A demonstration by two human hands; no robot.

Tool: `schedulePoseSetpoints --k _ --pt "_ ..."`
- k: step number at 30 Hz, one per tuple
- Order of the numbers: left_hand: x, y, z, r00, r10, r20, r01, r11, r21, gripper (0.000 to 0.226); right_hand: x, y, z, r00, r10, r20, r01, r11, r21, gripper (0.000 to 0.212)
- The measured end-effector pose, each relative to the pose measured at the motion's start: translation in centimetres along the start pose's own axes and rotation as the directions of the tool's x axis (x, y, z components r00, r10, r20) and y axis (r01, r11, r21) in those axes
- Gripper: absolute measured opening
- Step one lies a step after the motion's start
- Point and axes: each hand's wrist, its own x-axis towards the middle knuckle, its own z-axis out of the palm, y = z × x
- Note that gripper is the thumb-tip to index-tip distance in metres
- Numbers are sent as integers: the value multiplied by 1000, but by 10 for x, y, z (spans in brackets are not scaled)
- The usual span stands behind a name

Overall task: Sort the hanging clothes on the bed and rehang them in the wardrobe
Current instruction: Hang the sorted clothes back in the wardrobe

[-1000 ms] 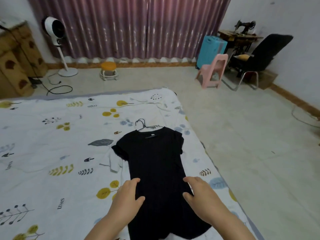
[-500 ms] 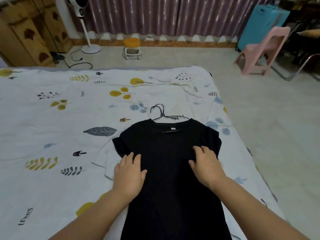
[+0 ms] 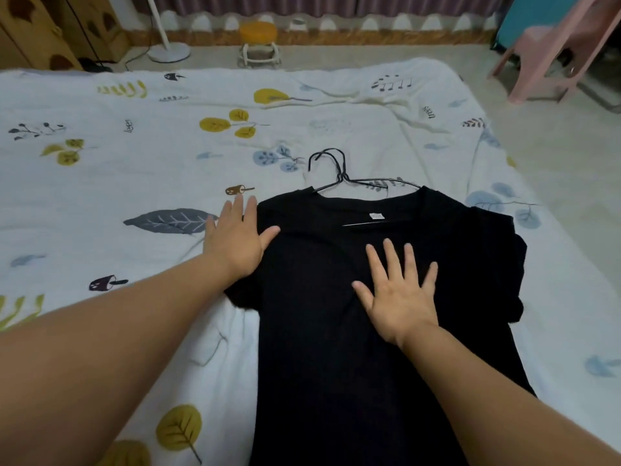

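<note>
White bedding printed with leaves and small drawings covers the bed (image 3: 141, 183), and on it a black T-shirt (image 3: 339, 331) is laid flat, front side up. The right hand (image 3: 400, 294) is pressed flat on the chest of the shirt, with the fingers straight and spread wide; nothing is held by it. The left hand (image 3: 237, 235) is also kept flat and open, fingers straight and close together: it lies at the shirt's left shoulder and sleeve, the thumb on the black cloth and the fingers reaching over the sheet. No cloth is gripped by either hand.

A black wire hanger (image 3: 339, 176) is seen inside the shirt, its hook lying on the sheet just beyond the collar (a second hook seems to lie beside the first, so possibly two hangers are there). The other sleeve of the shirt is bunched in folds near the bed's edge.

Beyond the bed, on the pale floor, a small stool with a yellow seat (image 3: 258, 38) is placed before a purple curtain (image 3: 336, 5). A white fan base (image 3: 169, 52) stands to one side of it, next to a wooden cabinet (image 3: 43, 31), and a pink plastic chair (image 3: 551, 52) is seen at the other side.
</note>
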Motion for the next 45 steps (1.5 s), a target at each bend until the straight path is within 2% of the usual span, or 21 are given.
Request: schedulePoseSetpoints --k 4,6,8,10,15,19,20,23,25,29,31,33,36,40,41,43,45 --pt "13 10 1 999 -36 -32 34 998 -54 64 1 2 1 1000 -4 21 4 1000 -3 65" --pt "13 15 -1 997 -74 -1 73 987 -144 60 1 3 0 1000 -4 25 4 1000 0 65" --pt "6 15 -5 998 -55 40 64 957 -282 52 -1 2 -2 999 4 32 -4 1000 -6 64" --pt "-9 13 -10 1000 6 17 0 941 -338 39 -7 -1 -5 999 13 36 -13 1000 -6 62" --pt "-67 12 -27 994 101 -44 -110 954 -278 38 -54 -7 -19 999 -22 -44 24 999 44 50" --pt "-106 15 -65 987 88 -132 -112 977 -184 39 -101 -4 -45 995 -94 -11 95 985 143 42" --pt "-116 15 -79 985 80 -153 -107 977 -182 40 -111 -1 -57 995 -88 -42 94 980 178 43" --pt "-143 9 -124 975 48 -217 -101 966 -239 40 -133 5 -111 960 24 -279 74 938 337 44" --pt "-165 1 -158 964 33 -264 -108 955 -278 46 -146 8 -157 901 93 -424 97 909 406 47" --pt "-219 -11 -232 939 24 -342 -133 945 -299 45 -178 8 -262 758 166 -631 147 899 413 59" --pt "-250 -18 -271 924 37 -381 -157 944 -290 48 -196 5 -309 722 85 -687 191 929 316 67" --pt "-281 -26 -309 891 54 -451 -205 934 -292 51 -217 -1 -350 753 -34 -657 233 948 217 69" --pt "-326 -42 -361 841 46 -539 -240 924 -297 58 -251 -12 -406 788 -122 -604 345 899 268 50" --pt "-397 -68 -417 769 96 -632 -269 945 -184 34 -303 -35 -463 804 -296 -516 464 855 232 18" --pt "-416 -77 -428 756 100 -647 -257 954 -153 35 -316 -43 -472 807 -353 -473 500 835 231 18" --pt "-456 -96 -445 745 71 -664 -198 973 -119 44 -345 -61 -483 811 -456 -365 568 761 311 35" --pt "-497 -115 -461 741 46 -670 -149 984 -97 41 -376 -81 -492 792 -535 -295 610 670 423 35"
